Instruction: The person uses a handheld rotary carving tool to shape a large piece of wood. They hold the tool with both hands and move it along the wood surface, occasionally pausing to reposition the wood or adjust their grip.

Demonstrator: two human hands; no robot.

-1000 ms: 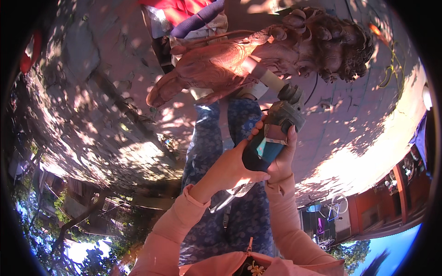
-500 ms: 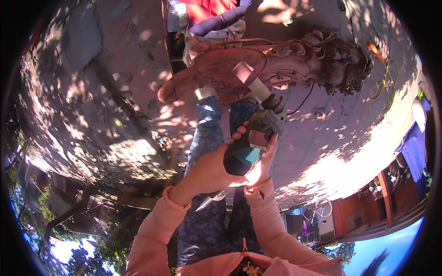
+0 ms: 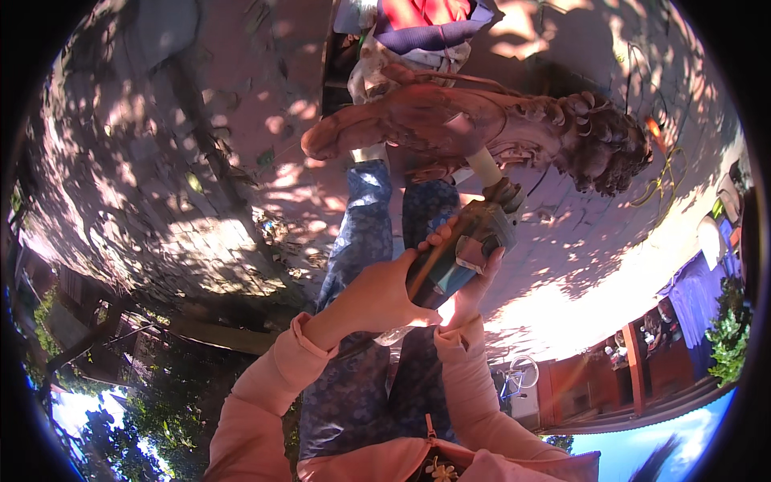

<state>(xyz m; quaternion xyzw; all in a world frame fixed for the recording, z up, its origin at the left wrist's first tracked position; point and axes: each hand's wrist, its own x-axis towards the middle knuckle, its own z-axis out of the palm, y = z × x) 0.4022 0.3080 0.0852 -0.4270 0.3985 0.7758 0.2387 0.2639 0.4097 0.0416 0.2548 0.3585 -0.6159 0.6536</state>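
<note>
Both hands are wrapped round the body of a dark green and black power tool above my lap. My left hand closes on it from the left, with its fingertips showing over the far side. Along the right side, my right hand grips the casing, its thumb beside a reddish-brown patch. From the tool's front a pale cylinder runs up to a blurred reddish tip. The tip overlaps a reddish-brown carved sculpture lying across in front of me; I cannot tell how firmly it touches. Curled, petal-like carving covers the sculpture's right end.
My legs in patterned blue trousers extend beneath the tool toward the sculpture. Behind it sits a red and purple cloth bundle. A yellow cord lies on the sun-dappled ground at right. A bicycle stands farther off.
The view has shifted, so the sculpture and tool appear farther right. The tool's tip is blurred over the carving's surface. Both hands keep their hold.
</note>
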